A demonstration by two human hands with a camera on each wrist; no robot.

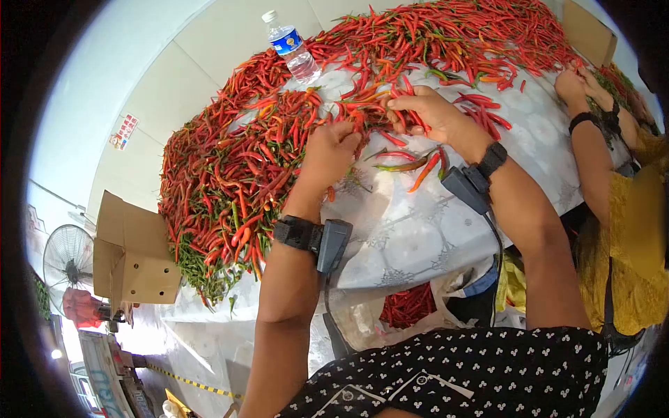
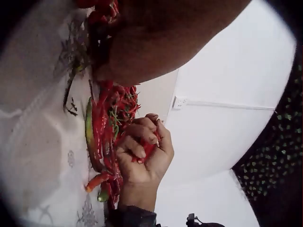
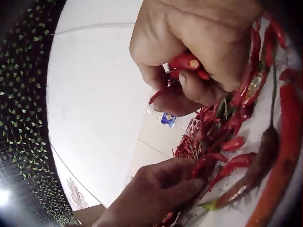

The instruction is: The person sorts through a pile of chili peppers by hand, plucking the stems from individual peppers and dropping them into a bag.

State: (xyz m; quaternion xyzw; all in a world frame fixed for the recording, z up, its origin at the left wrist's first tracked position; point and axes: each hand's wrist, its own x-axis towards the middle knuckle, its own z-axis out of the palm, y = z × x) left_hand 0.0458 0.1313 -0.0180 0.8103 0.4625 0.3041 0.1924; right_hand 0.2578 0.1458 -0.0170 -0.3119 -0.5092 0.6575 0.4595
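Red chili peppers are heaped (image 1: 230, 160) over the table around both hands. My right hand (image 1: 435, 118) is raised a little above the tabletop, its fingers curled round several red chili peppers (image 3: 182, 61); a cut-looking stem end pokes out in the right wrist view. Beside it, at the near edge of the heap, my left hand (image 1: 327, 157) bends its fingers down onto the peppers. In the right wrist view, its thumb and fingertips pinch at a curved red chili pepper (image 3: 208, 163). A few loose peppers (image 1: 421, 167), red and brownish green, lie on the pale tablecloth (image 1: 411, 237) below the right hand.
A water bottle (image 1: 293, 49) stands at the heap's far side. At right, another person's hands (image 1: 575, 83) work among peppers. A cardboard box (image 1: 132, 258) and a fan (image 1: 68, 258) stand at left. Below the table edge, a bag holds red peppers (image 1: 408, 306).
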